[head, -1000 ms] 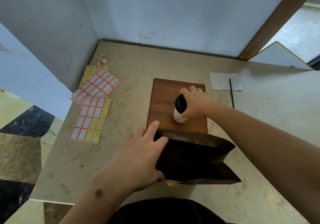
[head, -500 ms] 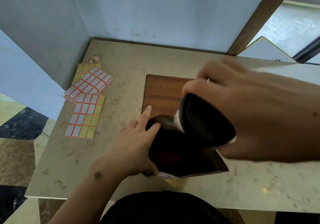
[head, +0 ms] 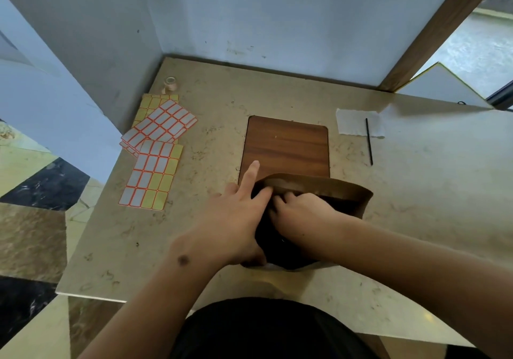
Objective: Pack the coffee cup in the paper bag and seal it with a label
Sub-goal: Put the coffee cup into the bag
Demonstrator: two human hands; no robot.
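Note:
The brown paper bag (head: 333, 189) stands open on the marble table, at the near edge of a wooden board (head: 286, 147). My left hand (head: 233, 219) grips the bag's left rim, its index finger pointing straight out over the board. My right hand (head: 302, 214) reaches down into the bag's mouth with its fingers curled. The coffee cup it carried is hidden beneath it inside the dark bag. Sheets of orange-bordered labels (head: 152, 175) lie on the table to the left.
A small tape roll (head: 170, 84) sits in the back left corner by the wall. A white tissue (head: 352, 125) and a thin black stick (head: 369, 142) lie to the right of the board. The table's front edge (head: 91, 296) is close to my body.
My right hand lifted the black-lidded cup off the wooden board, swung it over the bag and lowered it inside. My left hand kept holding the bag's left rim.

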